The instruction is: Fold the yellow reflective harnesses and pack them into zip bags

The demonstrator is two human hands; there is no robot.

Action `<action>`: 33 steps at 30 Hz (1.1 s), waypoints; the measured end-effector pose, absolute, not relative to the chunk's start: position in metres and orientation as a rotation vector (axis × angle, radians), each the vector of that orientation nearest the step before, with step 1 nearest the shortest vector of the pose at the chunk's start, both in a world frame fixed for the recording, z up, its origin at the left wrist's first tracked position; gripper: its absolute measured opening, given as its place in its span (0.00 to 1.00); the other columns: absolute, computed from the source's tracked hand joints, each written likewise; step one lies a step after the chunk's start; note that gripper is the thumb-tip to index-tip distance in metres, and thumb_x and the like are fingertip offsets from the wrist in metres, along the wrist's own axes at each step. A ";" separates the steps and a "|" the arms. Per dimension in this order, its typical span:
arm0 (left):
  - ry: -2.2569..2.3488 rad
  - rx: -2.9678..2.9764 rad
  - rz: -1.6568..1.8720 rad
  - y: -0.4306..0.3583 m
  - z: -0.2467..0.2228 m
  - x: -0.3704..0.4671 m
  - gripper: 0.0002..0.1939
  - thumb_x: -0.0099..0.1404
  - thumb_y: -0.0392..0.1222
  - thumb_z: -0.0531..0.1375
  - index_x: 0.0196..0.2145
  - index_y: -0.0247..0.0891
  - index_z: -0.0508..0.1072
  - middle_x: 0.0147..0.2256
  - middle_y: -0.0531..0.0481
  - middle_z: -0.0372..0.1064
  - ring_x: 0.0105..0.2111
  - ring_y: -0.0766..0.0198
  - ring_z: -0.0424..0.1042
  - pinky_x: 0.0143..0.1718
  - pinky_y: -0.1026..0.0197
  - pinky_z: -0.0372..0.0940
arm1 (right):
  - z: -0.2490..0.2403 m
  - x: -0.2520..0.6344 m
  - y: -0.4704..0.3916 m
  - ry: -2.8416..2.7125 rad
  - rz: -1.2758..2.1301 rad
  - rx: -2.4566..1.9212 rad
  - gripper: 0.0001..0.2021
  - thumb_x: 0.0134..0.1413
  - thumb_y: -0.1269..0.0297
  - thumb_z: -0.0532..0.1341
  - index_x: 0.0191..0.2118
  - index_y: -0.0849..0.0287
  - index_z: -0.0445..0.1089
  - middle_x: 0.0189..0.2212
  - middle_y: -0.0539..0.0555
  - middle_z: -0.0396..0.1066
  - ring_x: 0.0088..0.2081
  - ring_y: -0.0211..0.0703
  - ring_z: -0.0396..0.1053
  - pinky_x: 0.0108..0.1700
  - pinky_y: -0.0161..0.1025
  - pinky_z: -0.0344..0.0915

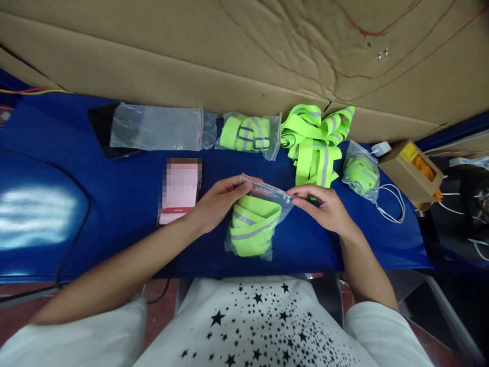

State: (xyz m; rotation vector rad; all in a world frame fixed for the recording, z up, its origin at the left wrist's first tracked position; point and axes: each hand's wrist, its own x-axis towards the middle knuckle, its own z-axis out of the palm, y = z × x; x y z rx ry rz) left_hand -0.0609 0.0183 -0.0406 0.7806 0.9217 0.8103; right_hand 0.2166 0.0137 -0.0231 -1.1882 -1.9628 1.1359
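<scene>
A clear zip bag (284, 205) hangs between my hands near the table's front edge. Inside it lies a folded neon-yellow reflective strap (254, 229) with grey stripes. My left hand (223, 199) pinches the bag's top left corner, thumb on the near side. At the top right corner, my right hand (321, 206) grips the zip edge between thumb and fingers. The red-lined zip runs between the two hands; whether it is sealed I cannot tell.
Along the back lie flat clear bags (160, 127) over a dark tablet-like object, a bagged strap (246, 133), loose reflective straps (313, 137) and another bagged strap (359, 173). A phone (179, 188) lies left of my hands. A cardboard box (408, 163) and white cable (401, 206) are right.
</scene>
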 end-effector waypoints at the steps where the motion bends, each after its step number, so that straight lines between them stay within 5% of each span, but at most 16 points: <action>1: 0.943 0.787 0.814 0.019 -0.040 -0.062 0.19 0.64 0.55 0.70 0.47 0.39 0.83 0.42 0.47 0.81 0.40 0.59 0.77 0.44 0.61 0.69 | -0.022 0.217 0.013 -1.994 1.225 -1.142 0.13 0.66 0.59 0.65 0.54 0.53 0.77 0.39 0.51 0.79 0.38 0.38 0.75 0.42 0.36 0.73; 7: 0.991 0.830 0.757 0.022 -0.034 -0.065 0.23 0.63 0.60 0.69 0.49 0.42 0.81 0.35 0.49 0.80 0.31 0.60 0.75 0.34 0.62 0.68 | -0.024 0.213 0.011 -2.012 1.489 -1.006 0.14 0.67 0.60 0.65 0.55 0.56 0.75 0.37 0.51 0.78 0.37 0.36 0.75 0.41 0.34 0.72; 11: 0.992 0.861 0.769 0.020 -0.035 -0.064 0.23 0.64 0.60 0.69 0.49 0.41 0.81 0.38 0.49 0.80 0.35 0.60 0.76 0.36 0.63 0.68 | -0.026 0.212 0.010 -1.870 1.606 -1.003 0.08 0.67 0.60 0.65 0.44 0.59 0.74 0.31 0.49 0.75 0.31 0.33 0.72 0.34 0.32 0.69; 16: 0.954 0.894 0.731 0.019 -0.040 -0.063 0.23 0.67 0.61 0.66 0.49 0.42 0.80 0.39 0.48 0.81 0.36 0.60 0.77 0.37 0.63 0.68 | -0.028 0.212 0.011 -1.826 1.751 -0.937 0.11 0.65 0.59 0.67 0.46 0.61 0.74 0.31 0.51 0.77 0.32 0.35 0.76 0.36 0.33 0.72; 21: 0.960 0.862 0.803 0.020 -0.040 -0.063 0.22 0.67 0.60 0.67 0.47 0.40 0.81 0.40 0.46 0.82 0.39 0.57 0.78 0.40 0.61 0.69 | -0.031 0.215 0.014 -1.728 1.504 -1.135 0.14 0.64 0.53 0.67 0.36 0.59 0.73 0.26 0.50 0.77 0.29 0.36 0.76 0.34 0.33 0.72; 29: 0.868 0.747 0.894 0.017 -0.045 -0.061 0.21 0.66 0.54 0.70 0.50 0.38 0.81 0.45 0.43 0.82 0.47 0.53 0.80 0.51 0.57 0.71 | -0.040 0.208 0.022 -1.331 1.628 -1.223 0.21 0.53 0.49 0.74 0.45 0.57 0.74 0.31 0.49 0.78 0.31 0.38 0.76 0.37 0.37 0.74; 33: 0.832 0.654 0.908 0.018 -0.045 -0.059 0.20 0.65 0.50 0.70 0.50 0.36 0.80 0.46 0.40 0.82 0.46 0.51 0.81 0.49 0.56 0.73 | -0.045 0.210 0.025 -1.318 1.657 -1.309 0.18 0.56 0.49 0.72 0.36 0.61 0.76 0.30 0.53 0.78 0.31 0.37 0.75 0.34 0.35 0.72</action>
